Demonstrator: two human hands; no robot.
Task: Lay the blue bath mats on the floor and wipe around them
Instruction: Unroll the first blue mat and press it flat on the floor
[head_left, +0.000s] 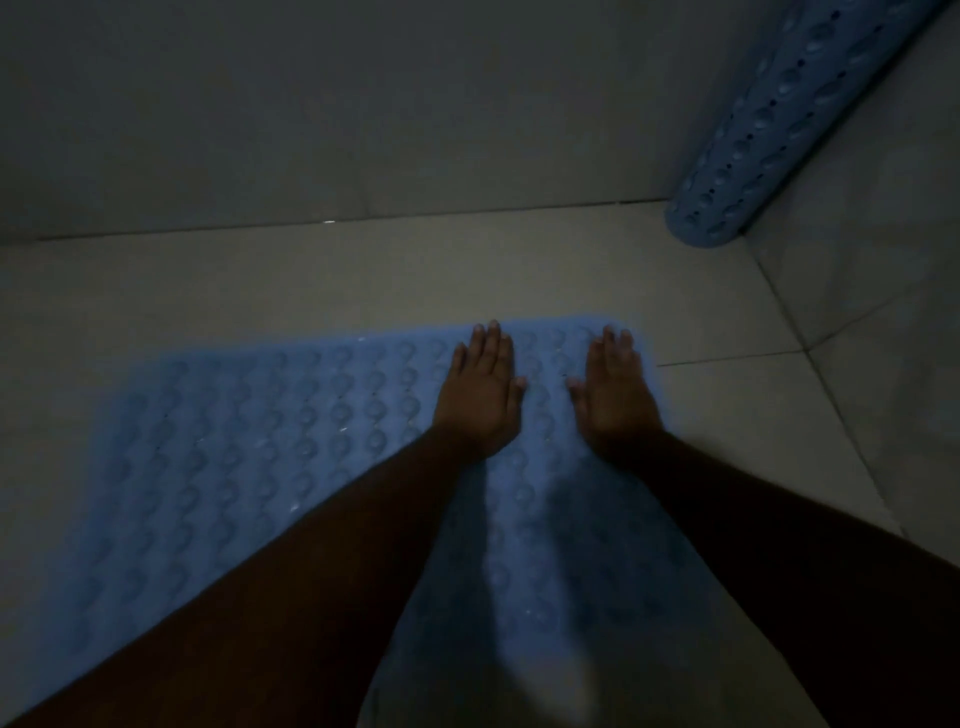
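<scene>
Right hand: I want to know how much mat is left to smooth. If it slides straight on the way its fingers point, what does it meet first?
The right hand lies flat near the far edge of the blue mat. Straight ahead it would cross that edge onto bare floor tile, then probably reach the wall.

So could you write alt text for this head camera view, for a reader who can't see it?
Two bare hands, left hand and right hand, press flat on a bumpy blue rubber bath mat spread over a dim grey tiled floor. A second blue mat, rolled up, leans in the corner.
</scene>
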